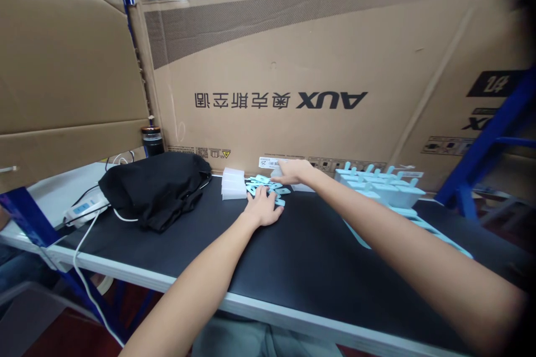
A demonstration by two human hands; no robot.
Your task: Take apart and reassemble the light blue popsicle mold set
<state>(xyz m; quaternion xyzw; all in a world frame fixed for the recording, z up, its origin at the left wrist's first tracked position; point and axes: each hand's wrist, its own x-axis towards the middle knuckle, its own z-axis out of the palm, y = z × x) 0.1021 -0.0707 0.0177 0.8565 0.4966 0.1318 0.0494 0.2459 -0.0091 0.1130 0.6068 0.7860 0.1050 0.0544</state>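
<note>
A pile of light-blue plastic sticks [255, 183] lies at the back of the black table mat. My left hand [263, 207] rests on the front of this pile, its fingers spread and touching the sticks. From the right, my right hand [295, 172] reaches over the pile's far side, fingers bent. Something whitish and translucent shows between its thumb and fingers, too small to name. Translucent white pieces [233, 185] stand in a row left of the pile. At the right is a light-blue popsicle mold [397, 195] with sticks standing up, partly behind my right forearm.
A large cardboard box panel [251, 56] forms the back wall, with another cardboard panel [71, 44] at the left. Black cloth [154, 187], a dark bottle [152, 140] and a power strip [87, 206] are at the left. Blue rack posts [489, 128] flank the table.
</note>
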